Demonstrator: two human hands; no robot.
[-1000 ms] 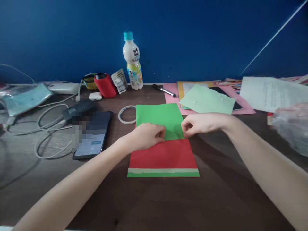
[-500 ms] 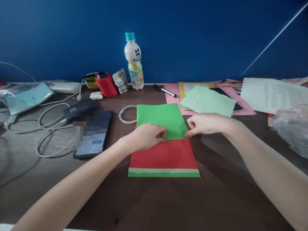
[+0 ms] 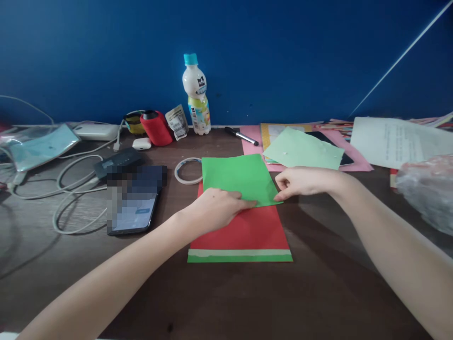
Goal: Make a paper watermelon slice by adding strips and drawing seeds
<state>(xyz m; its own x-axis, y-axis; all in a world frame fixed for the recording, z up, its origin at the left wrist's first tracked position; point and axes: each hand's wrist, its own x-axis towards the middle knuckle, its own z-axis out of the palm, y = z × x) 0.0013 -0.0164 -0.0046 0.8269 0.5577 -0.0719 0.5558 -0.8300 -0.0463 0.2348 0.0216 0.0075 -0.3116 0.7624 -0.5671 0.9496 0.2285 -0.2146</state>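
A bright green paper sheet [image 3: 233,177] lies over the upper part of a red paper sheet [image 3: 247,231]. Across the red sheet's near edge runs a pale green strip with a darker green strip [image 3: 240,259] below it. My left hand [image 3: 219,205] rests on both sheets, one finger stretched along the green sheet's near edge; the other fingers are partly hidden. At that sheet's near right corner, my right hand [image 3: 295,182] is closed, thumb and curled finger pinching the corner. A roll of tape [image 3: 178,177] lies just left of the sheets.
A phone [image 3: 136,217], a black device [image 3: 118,161] and cables lie to the left. Along the back stand a drink bottle [image 3: 196,92] and a red pouch [image 3: 157,130]. Behind the sheets is a marker [image 3: 242,136]. Coloured papers [image 3: 304,146] and a clear plastic bag [image 3: 428,186] occupy the right.
My left hand has slid slightly right, and a finger has stretched out along the green sheet's near edge. My right hand stays at the corner. The view has shifted slightly.
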